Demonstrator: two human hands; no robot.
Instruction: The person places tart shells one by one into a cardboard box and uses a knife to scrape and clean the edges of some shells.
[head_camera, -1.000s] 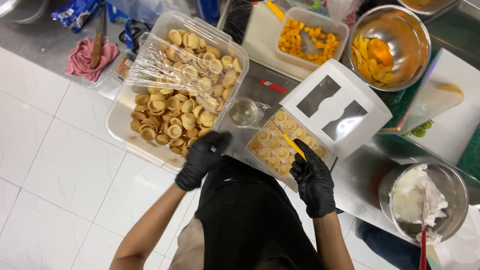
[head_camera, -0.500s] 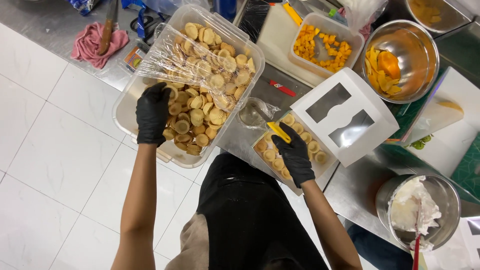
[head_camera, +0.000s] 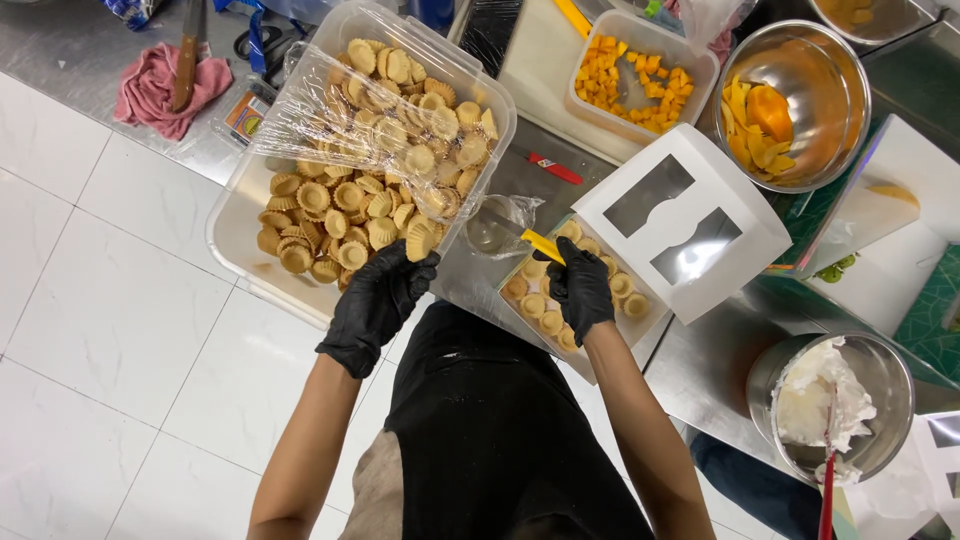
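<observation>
Down below the camera, both forearms reach forward from the body over the steel tabletop (head_camera: 520, 175), elbows bent and splayed slightly outward. Left hand (head_camera: 378, 300), in a black glove, sits at the near edge of the large clear tub (head_camera: 235, 215) of empty tart shells; its fingers pinch one tart shell (head_camera: 420, 240) lifted just above the pile, beside the tub's crinkled plastic film (head_camera: 340, 110). Right hand (head_camera: 580, 288), also gloved in black, hovers palm down over the small tray (head_camera: 510, 300) of shells in the open white box, with the fingers clenched around a yellow tool (head_camera: 543, 246) that points up and left toward a clear cup (head_camera: 492, 230).
</observation>
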